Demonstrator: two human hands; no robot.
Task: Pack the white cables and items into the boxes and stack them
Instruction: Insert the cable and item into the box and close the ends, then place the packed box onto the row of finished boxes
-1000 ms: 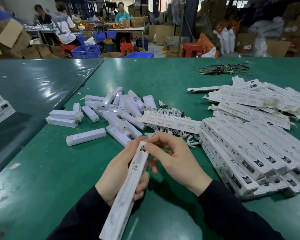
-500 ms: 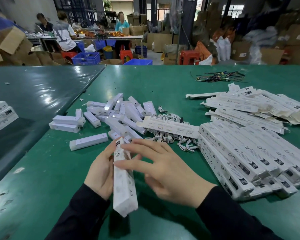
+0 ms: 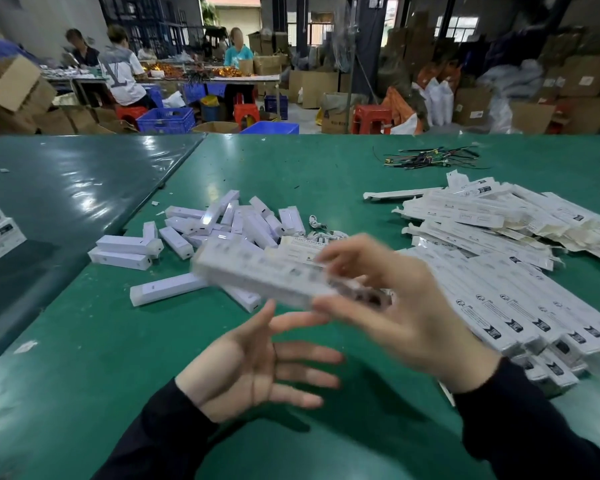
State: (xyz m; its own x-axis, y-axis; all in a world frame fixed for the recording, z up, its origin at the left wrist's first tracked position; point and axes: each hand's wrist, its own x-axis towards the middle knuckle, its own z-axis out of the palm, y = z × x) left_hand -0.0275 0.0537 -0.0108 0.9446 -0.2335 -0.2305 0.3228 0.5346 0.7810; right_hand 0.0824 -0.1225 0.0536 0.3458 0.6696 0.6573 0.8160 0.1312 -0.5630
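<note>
Pinching only one end of the long white box (image 3: 267, 275), the right hand (image 3: 392, 306) carries it above the green table (image 3: 84, 341); the left hand (image 3: 253, 368) lies open beneath. It could swing loose and miss the stacked boxes (image 3: 499, 299) on the right.

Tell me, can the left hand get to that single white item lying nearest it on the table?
Probably yes: the left hand is open and holds nothing, and only bare green table lies between it and the white item.
</note>
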